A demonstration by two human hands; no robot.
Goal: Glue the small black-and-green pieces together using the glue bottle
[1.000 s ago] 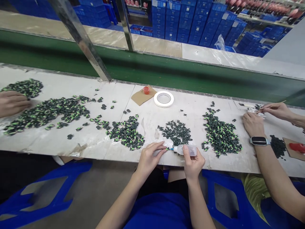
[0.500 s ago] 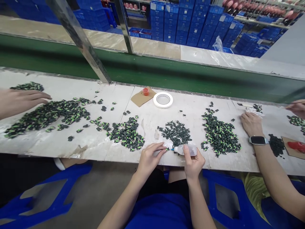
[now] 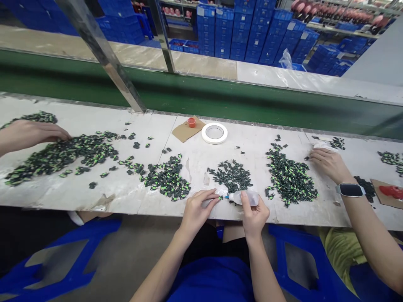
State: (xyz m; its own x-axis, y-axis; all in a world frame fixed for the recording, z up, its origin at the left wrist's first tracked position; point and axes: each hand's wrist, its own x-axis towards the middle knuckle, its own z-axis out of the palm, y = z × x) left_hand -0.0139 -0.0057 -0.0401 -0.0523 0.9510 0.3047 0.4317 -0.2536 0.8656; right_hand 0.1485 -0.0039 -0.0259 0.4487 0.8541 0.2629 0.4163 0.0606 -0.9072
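My right hand (image 3: 255,214) is closed round a translucent squeeze bottle (image 3: 252,197) that lies on its side in the grip, its blue tip pointing left. Between the thumb and finger of my left hand (image 3: 199,207) is a small black and green part (image 3: 221,197), close to the bottle's tip; whether they touch I cannot tell. Just beyond both hands lies a pile of small black parts (image 3: 233,174). A pile of black and green parts (image 3: 168,178) is to the left, and another black and green pile (image 3: 291,176) to the right.
A roll of white tape (image 3: 214,133) and a cardboard piece (image 3: 182,133) with a red cup (image 3: 191,122) lie near the table's back. A co-worker's hand (image 3: 34,133) is over a pile at left. Another co-worker's hand (image 3: 330,163) works at right. A green belt (image 3: 220,94) runs behind.
My hands stay nearly in place, with the bottle tip drawn slightly off the part. The right co-worker's hand has shifted left; the left co-worker's fingers have moved onto the pile.
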